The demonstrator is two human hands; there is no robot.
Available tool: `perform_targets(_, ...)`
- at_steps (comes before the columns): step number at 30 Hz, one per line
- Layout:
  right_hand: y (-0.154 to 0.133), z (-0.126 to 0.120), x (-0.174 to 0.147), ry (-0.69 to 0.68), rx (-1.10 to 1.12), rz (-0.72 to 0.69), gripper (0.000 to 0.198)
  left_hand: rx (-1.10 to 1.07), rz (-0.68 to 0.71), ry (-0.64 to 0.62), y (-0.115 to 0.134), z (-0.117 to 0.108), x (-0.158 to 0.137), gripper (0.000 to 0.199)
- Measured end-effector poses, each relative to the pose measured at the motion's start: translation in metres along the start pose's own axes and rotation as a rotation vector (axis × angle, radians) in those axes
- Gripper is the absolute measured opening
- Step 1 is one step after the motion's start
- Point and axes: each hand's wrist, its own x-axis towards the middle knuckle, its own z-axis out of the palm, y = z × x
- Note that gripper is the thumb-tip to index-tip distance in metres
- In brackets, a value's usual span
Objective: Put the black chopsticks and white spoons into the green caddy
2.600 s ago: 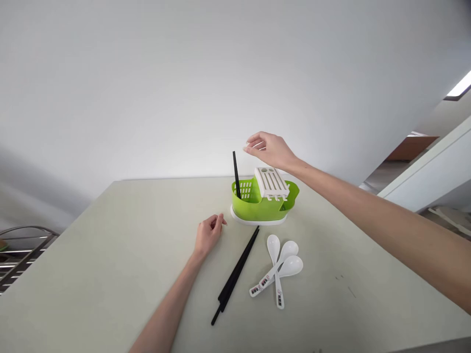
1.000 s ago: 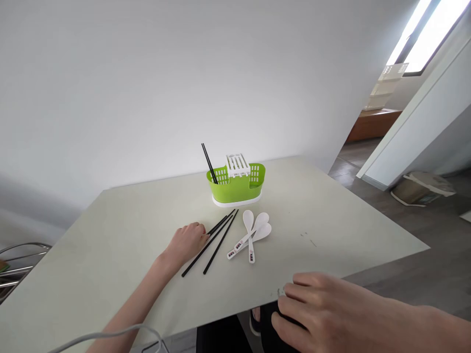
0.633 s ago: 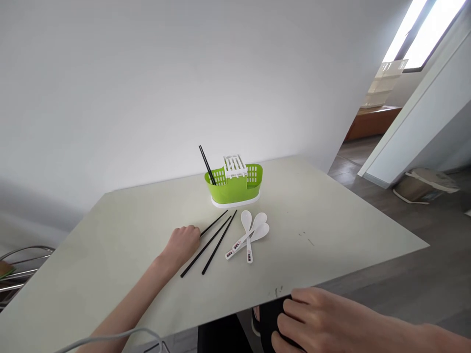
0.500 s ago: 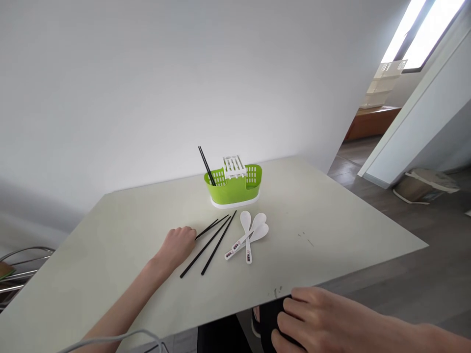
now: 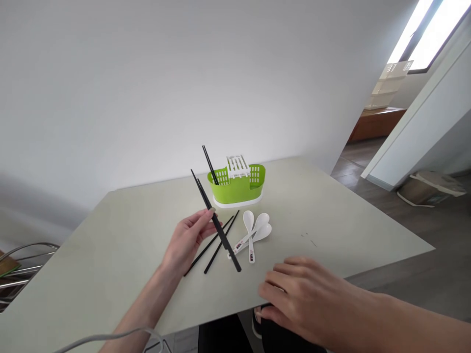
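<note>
My left hand [image 5: 191, 236] pinches a pair of black chopsticks [image 5: 221, 232] between thumb and fingers, held tilted above the table. Below them, two more black chopsticks [image 5: 212, 260] lie on the table, partly hidden by that hand. Several white spoons [image 5: 248, 220] rest crossed over one another to their right. Behind these stands a green utensil basket [image 5: 237, 195] with a white base and a white slotted piece on top; black chopsticks [image 5: 209, 161] lean in its left compartment. My right hand [image 5: 294, 294] hovers at the table's front edge, holding nothing, fingers loosely bent and thumb apart.
The pale table [image 5: 128, 230] meets a white wall [image 5: 165, 98] at the back. A grey cable [image 5: 110, 337] crosses my left forearm. Metal chair parts [image 5: 29, 267] show at the left edge. A bin [image 5: 429, 189] stands on the floor at right.
My left hand has lifted a pair of chopsticks off the table and turned them, moving slightly right. My right hand has risen from below the table edge and moved a little left.
</note>
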Motion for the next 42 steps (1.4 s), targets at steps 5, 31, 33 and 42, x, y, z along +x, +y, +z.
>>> perform_targets(5, 0.0, 0.002, 0.007, 0.144, -0.04, 0.049, 0.023, -0.234, -0.184, -0.032, -0.026, 0.02, -0.015, 0.025)
perform_targets(31, -0.008, 0.014, 0.014, 0.156, 0.001, 0.17, 0.025, -0.186, -0.154, -0.273, -0.029, 0.024, -0.051, 0.035)
perform_targets(33, -0.009, 0.016, 0.015, 0.116, 0.039, 0.191, 0.023, -0.169, -0.145, -0.279, -0.031, 0.021, -0.052, 0.035)
perform_targets(42, 0.019, -0.027, 0.042, -0.031, 0.484, 0.514, 0.02, 0.006, -0.065, -0.283, -0.032, 0.013, -0.056, 0.037)
